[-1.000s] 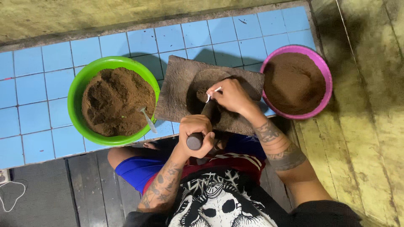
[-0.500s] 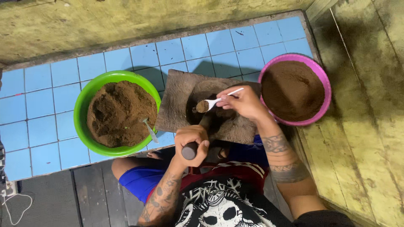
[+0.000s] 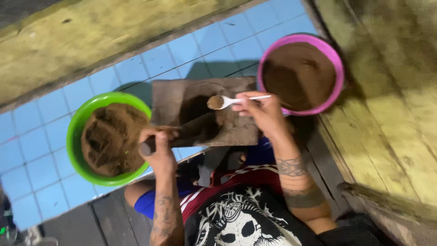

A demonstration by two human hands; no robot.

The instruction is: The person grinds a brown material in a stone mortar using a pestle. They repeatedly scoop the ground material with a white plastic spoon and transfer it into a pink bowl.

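From above, my right hand (image 3: 261, 111) pinches a white spoon (image 3: 230, 100) heaped with brown powder over the wooden board (image 3: 236, 130), level so nothing spills, while my left hand (image 3: 159, 146) grips a dark tube (image 3: 148, 146) tilted toward it, between the green bowl (image 3: 77, 132) and pink bowl (image 3: 334, 86).

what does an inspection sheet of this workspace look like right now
surface: blue tiled floor, dark wooden slab with brown powder.
job's things: white plastic spoon loaded with powder; dark cylindrical roller; green plastic bowl and pink plastic bowl, both holding brown powder.
clutter: nothing seen.
grippers: right hand holds the spoon; left hand grips the roller.
cables: nothing seen.
surroundings: yellowish wooden boards.
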